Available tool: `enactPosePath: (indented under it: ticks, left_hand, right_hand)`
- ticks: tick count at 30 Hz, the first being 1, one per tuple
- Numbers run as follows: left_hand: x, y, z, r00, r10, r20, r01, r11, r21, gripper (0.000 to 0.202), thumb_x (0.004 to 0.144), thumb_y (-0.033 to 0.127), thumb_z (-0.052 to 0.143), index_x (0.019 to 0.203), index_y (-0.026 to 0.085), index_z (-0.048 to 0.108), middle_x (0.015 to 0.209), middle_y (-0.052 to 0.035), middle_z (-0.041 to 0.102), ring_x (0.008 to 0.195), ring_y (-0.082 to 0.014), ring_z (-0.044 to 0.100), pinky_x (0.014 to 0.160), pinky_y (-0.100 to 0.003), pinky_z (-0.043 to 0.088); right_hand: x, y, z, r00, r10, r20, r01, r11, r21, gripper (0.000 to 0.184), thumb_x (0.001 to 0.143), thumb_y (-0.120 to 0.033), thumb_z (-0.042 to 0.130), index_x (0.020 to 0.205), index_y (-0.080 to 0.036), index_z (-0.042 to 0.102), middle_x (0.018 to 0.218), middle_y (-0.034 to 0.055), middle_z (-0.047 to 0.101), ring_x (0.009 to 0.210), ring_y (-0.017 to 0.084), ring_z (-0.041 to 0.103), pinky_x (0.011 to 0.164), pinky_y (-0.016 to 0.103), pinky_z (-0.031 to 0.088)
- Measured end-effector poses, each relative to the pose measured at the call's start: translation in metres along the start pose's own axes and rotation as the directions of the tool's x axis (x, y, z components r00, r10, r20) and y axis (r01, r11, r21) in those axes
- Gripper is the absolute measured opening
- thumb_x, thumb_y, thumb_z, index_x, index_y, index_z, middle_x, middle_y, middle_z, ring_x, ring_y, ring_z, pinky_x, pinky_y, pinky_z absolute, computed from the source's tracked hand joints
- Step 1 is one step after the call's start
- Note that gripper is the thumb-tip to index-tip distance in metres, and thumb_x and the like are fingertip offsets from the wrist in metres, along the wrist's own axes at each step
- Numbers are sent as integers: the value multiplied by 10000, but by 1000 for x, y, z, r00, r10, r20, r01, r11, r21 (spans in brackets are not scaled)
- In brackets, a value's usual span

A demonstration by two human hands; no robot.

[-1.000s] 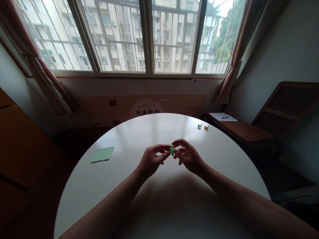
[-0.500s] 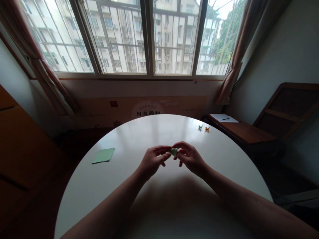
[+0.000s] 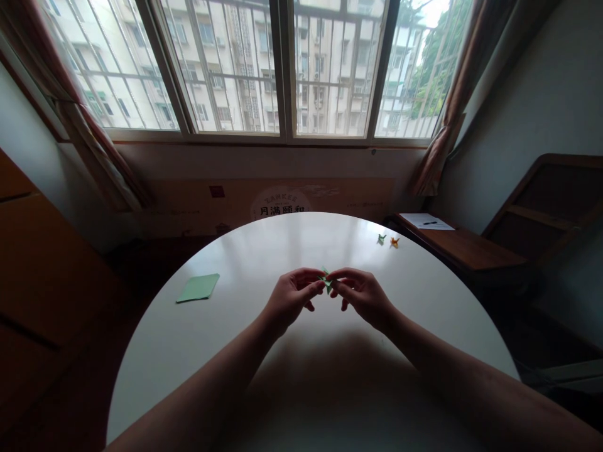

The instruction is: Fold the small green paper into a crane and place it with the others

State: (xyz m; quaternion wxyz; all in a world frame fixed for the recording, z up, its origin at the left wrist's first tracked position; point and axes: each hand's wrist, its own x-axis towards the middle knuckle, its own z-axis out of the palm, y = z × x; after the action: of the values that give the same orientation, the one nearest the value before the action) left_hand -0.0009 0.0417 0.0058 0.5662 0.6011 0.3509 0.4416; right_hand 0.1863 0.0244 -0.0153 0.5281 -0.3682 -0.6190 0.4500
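Between my two hands, above the middle of the white round table [image 3: 226,351], is a small piece of folded green paper [image 3: 328,286]. My left hand [image 3: 296,295] pinches its left side between thumb and fingers. On the other side, my right hand [image 3: 360,294] pinches the paper's right part. Fingertips cover much of the paper, so its exact folded shape is unclear; pointed bits show above and below the fingers.
A stack of green paper squares [image 3: 198,287] lies on the table's left. Far right stand a small green folded-paper figure [image 3: 381,239] and an orange one [image 3: 394,242]. Beyond the edge, a wooden chair [image 3: 471,245] bears white paper [image 3: 419,221] and a pen [image 3: 430,223].
The green paper has turned in my fingers and now shows pointed ends above and below. Both hands stay pinched on it. The whole view has shifted slightly.
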Motion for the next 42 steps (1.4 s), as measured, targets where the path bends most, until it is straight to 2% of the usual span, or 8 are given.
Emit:
enactPosePath:
  ticks: [6,13,18,32,42]
  left_hand:
    - [0,-1,0,1000,7,12,-7,1000,9,335,689,278,800,977,129,715,870,-87,729,746,-184,651,471,-207,490]
    - [-2,0,6,997,43,-61,-41,999,21,341,658,157,686,999,139,691,838,-62,716,712,-176,651,470,-214,502]
    - [-3,0,9,991,58,-119,-54,998,38,318,672,178,645,984,129,683,885,-68,723,677,-157,643,467,-215,503]
    - [-4,2,8,990,91,-106,-86,995,49,238,675,179,669,910,146,671,821,-48,701,715,-177,645,475,-219,514]
    - [-3,4,6,989,84,-124,-75,995,69,196,734,281,680,873,144,664,829,-50,683,713,-173,645,463,-214,506]
  right_hand:
    - [2,3,-1,1000,1,-21,0,999,50,261,812,-394,749,949,-172,743,755,55,708,695,195,670,439,240,515]
    - [0,2,6,1000,10,-22,-9,997,71,242,780,-386,777,909,-183,748,776,57,710,691,195,661,431,242,509]
    - [-2,6,11,999,35,3,-35,995,97,239,767,-368,792,918,-188,750,810,59,716,697,196,670,426,236,508]
    - [-1,3,10,999,29,-16,-27,991,133,224,790,-371,775,908,-191,715,787,38,676,698,186,660,429,225,508]
    - [-2,0,8,1000,-8,9,7,993,122,255,787,-336,771,991,-201,699,921,59,705,717,179,656,447,233,511]
